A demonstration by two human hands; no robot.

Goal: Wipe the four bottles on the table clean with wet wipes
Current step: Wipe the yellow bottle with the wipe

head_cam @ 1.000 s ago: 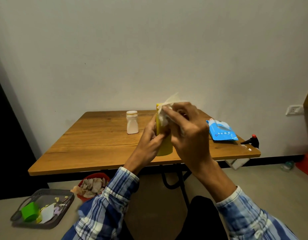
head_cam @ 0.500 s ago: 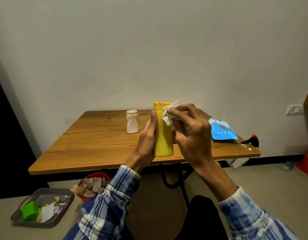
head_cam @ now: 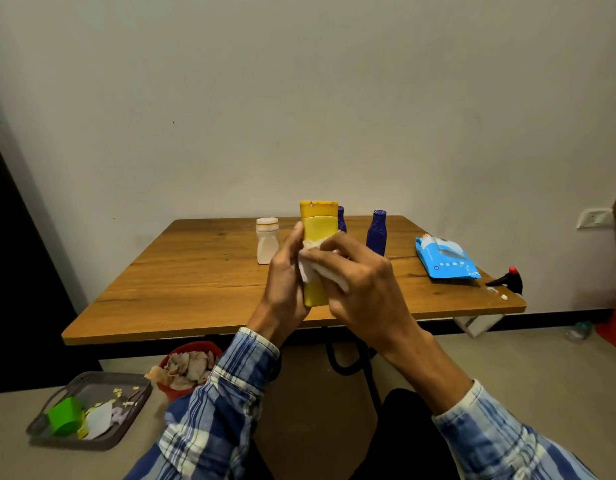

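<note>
My left hand (head_cam: 284,278) grips a tall yellow bottle (head_cam: 318,225) upright above the wooden table (head_cam: 202,282). A crumpled white wet wipe (head_cam: 317,271) is held in my right hand (head_cam: 360,282) and pressed against the bottle's middle. A small white bottle (head_cam: 267,241) stands on the table to the left. Two dark blue bottles stand behind: one (head_cam: 376,233) in plain sight to the right, the other (head_cam: 341,219) mostly hidden behind the yellow bottle.
A blue pack of wet wipes (head_cam: 445,259) lies at the table's right side, with a black spray head with a red tip (head_cam: 507,279) near the right edge. On the floor are a red bowl of used wipes (head_cam: 187,370) and a grey tray (head_cam: 88,408).
My right hand slid the wipe down from the yellow bottle's cap to its middle. The cap and the two blue bottles behind are now uncovered.
</note>
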